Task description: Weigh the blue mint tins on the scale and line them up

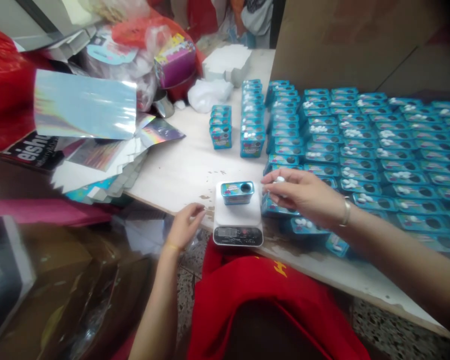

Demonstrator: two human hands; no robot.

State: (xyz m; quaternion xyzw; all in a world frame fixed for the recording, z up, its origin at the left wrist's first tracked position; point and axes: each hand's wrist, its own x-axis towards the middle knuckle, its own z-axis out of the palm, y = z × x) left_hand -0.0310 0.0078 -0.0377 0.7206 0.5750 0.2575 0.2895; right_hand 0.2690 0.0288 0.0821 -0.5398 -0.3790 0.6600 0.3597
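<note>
The right hand (303, 192) reaches in just beside the kitchen scale (238, 217), thumb and fingers closed around small white pieces (280, 179). The left hand (185, 227) hangs by the scale's other side, its fingers loosely curled; I cannot tell whether the tips meet. The two hands are apart, with the scale between them. A single blue tin (237, 193) rests on the scale's platform, behind the black control strip.

Below them is a pale, worn tabletop (168, 172). Packed rows of similar tins (287, 150) fill its right side, many with white pieces lying on top, and a shorter row (221, 137) stands behind the scale. A cardboard panel (341, 50) rises behind the packed rows. Shiny sheets (84, 107), a purple box (176, 62) and a white bag (209, 95) crowd the left and far parts.

The scale sits right at the near edge — that edge slants down toward the right. Open tabletop lies left of and behind the scale, with a strip along the edge below the packed rows; on the right, the tins leave little room.

The blue tin lies with its long axis left to right, across the scale — its dark round opening at the right end, toward the right hand.
</note>
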